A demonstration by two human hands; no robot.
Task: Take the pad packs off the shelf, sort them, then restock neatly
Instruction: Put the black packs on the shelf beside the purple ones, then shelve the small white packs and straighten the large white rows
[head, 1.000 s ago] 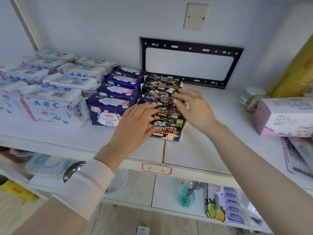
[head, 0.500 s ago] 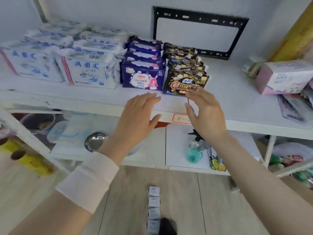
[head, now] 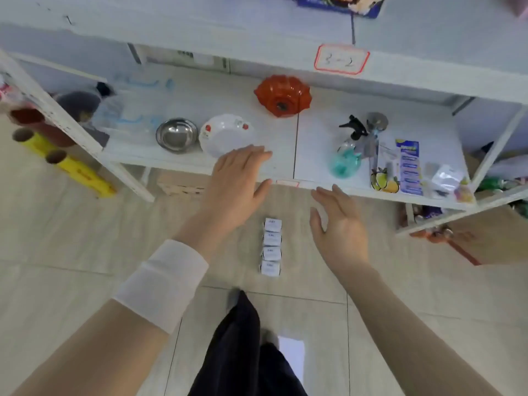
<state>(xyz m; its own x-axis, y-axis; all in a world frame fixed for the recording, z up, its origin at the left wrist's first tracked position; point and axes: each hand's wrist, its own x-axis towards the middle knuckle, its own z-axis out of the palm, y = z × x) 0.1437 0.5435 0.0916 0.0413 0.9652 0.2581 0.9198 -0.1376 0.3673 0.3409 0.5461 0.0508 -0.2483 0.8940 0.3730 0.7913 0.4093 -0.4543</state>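
Observation:
Several small white pad packs [head: 271, 248] lie in a straight column on the tiled floor, between my two hands. My left hand [head: 238, 181] hovers above and to the left of them, fingers straight and empty, over the front edge of the lower shelf. My right hand [head: 338, 224] hangs just right of the column, fingers spread and empty. Only the bottom edge of a dark pad pack [head: 344, 4] on the upper shelf [head: 257, 30] shows at the top of the view.
The lower shelf [head: 314, 150] holds a steel bowl [head: 176, 134], a white floral dish [head: 225, 134], an orange mould [head: 282, 95], a teal spray bottle [head: 347, 158] and a blister card [head: 408, 167]. Yellow tubes [head: 77, 170] lie at the left. My dark trouser leg [head: 243, 347] is below.
My view has swung down from the upper shelf to the floor. Both hands came off the dark pad packs and dropped, empty, toward the white packs on the floor.

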